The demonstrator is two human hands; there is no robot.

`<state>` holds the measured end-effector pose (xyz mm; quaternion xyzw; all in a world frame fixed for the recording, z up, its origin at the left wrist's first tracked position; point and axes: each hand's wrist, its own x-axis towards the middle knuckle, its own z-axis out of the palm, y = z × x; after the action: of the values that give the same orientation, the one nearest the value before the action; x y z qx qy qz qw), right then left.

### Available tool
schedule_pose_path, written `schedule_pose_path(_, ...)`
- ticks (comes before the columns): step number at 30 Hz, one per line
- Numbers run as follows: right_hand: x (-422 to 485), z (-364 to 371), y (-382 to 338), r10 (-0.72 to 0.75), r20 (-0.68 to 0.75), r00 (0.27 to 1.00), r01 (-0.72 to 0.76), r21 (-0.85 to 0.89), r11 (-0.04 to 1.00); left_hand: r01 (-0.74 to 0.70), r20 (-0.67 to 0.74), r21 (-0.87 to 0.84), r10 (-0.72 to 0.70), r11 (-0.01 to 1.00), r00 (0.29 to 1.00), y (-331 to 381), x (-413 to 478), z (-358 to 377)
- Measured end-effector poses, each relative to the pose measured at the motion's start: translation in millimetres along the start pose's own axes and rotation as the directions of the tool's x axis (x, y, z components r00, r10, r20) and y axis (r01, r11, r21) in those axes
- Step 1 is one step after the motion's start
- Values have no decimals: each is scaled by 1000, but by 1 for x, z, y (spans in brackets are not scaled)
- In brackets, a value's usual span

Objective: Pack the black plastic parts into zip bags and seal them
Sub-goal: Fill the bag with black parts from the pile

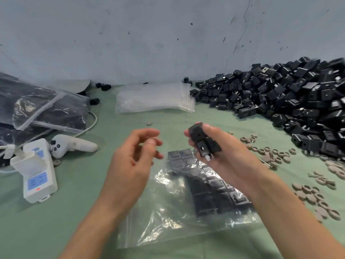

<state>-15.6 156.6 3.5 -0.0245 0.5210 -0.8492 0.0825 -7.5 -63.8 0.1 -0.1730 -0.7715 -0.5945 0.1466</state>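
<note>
A few black plastic parts (pixel 202 143) are gripped in the right hand (pixel 224 157), with the fingers curled round them. The left hand (pixel 134 156) is held just to its left, fingers loosely curled and nothing grasped. The zip bag (pixel 168 212) lies flat on the green table cover (pixel 56 230), below both hands and on their near side. Packed parts (pixel 214 191) are seen inside it in a block whose long axis runs from far left to near right, passing under the right wrist. The right hand is therefore the nearer to the block. Which edge carries the bag's mouth cannot be told. The loose pile (pixel 289 101) of parts lies far right, and the stack of empty bags (pixel 155 98) far centre.
</note>
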Motion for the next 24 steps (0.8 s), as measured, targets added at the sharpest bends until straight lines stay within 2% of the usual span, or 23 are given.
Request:
schedule_pose_path(3, -1, 16, 8, 47, 162, 986, -33, -84, 996, 127, 138, -186, -102, 974, 985, 6, -5, 18)
schedule_pose_path(5, -1, 20, 12, 58, 232, 971, 2, -250, 968, 195, 181, -205, -158, 959, 971, 5, -5, 18)
schedule_pose_path(7, -2, 20, 12, 59, 230, 971, 38, -396, 917, 219, 251, -168, -173, 961, 952, 2, -5, 14)
schedule_pose_path(9, -3, 18, 12, 50, 181, 982, 39, -455, 889, 226, 280, -126, -184, 966, 942, -2, -8, 10)
schedule_pose_path(14, -6, 20, 14, 11, 153, 988, 72, -527, 847, 188, 193, -35, -178, 981, 965, -3, -18, 1)
schedule_pose_path(17, -4, 11, 5, -61, -9, 998, 53, -392, 918, 241, -23, -80, -244, 967, 970, -14, -17, -16)
schedule_pose_path(20, 1, -9, -6, -40, -222, 974, 50, 39, 998, 346, -225, -88, -357, 934, 907, -28, -15, -42)
schedule_pose_path(22, 3, -19, -10, 21, -303, 953, 68, 280, 958, 409, -309, -39, -400, 912, 863, -36, -17, -58)
schedule_pose_path(24, 4, -25, -11, 81, -343, 936, 76, 420, 904, 440, -361, 33, -400, 898, 843, -42, -21, -68)
